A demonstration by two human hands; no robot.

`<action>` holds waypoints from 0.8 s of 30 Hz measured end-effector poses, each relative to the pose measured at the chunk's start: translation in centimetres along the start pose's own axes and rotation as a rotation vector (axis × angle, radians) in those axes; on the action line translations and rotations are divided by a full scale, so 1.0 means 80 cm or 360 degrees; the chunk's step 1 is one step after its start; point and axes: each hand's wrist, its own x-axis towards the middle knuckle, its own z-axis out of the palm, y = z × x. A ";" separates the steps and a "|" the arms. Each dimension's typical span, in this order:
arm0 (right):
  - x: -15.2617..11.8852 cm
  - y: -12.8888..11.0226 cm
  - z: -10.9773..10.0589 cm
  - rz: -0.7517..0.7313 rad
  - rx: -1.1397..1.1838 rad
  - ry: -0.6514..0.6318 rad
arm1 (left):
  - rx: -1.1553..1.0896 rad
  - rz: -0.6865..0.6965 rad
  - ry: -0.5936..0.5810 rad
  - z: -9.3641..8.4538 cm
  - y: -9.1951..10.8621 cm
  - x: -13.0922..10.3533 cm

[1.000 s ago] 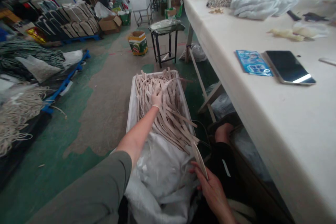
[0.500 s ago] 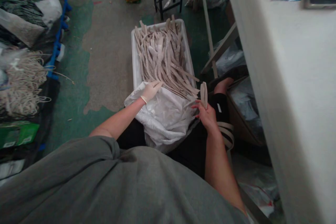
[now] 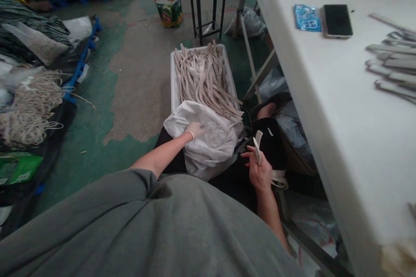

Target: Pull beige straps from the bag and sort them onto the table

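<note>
My left hand [image 3: 195,130], in a pale glove, rests at the white plastic bag [image 3: 211,143] on my lap; its fingertips are blurred against the bag, so its grip is unclear. My right hand [image 3: 260,169] holds a beige folded strap [image 3: 257,149], whose ends stick up above the fingers, while part of the strap hangs in loops beside the wrist. Just beyond the bag stands a white crate [image 3: 173,82] full of long beige strips [image 3: 203,78]. Some strips lean over its near right edge.
At the right, a white table [image 3: 312,73] bears a phone [image 3: 338,20], a blue packet [image 3: 307,17] and grey strips [image 3: 393,62]. A black stool [image 3: 200,17] and a carton [image 3: 168,5] stand beyond the crate. Cord bundles [image 3: 29,108] lie left.
My left hand has moved from the strips' near ends down onto the bag. My right hand has turned, tilting the strap. The view has shifted, showing more of the table.
</note>
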 end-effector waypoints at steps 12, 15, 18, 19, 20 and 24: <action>0.024 -0.007 0.014 0.0107 0.0311 -0.0105 | -0.0524 0.0397 0.0226 -0.099 -0.001 -0.133; 0.012 -0.035 0.034 0.0285 0.0573 -0.0353 | -0.0769 0.0483 0.0301 -0.111 -0.006 -0.199; -0.011 -0.065 0.070 0.0507 0.0811 -0.0798 | -0.0658 0.0613 0.0423 -0.107 -0.007 -0.253; -0.019 -0.074 0.083 0.0581 0.0841 -0.0933 | -0.0559 0.0691 0.0473 -0.104 -0.006 -0.266; -0.026 -0.082 0.097 0.0647 0.0849 -0.1031 | -0.0446 0.0781 0.0520 -0.100 -0.006 -0.276; -0.039 -0.106 0.143 0.0741 0.0837 -0.1073 | -0.0080 0.1132 0.0573 -0.086 -0.007 -0.296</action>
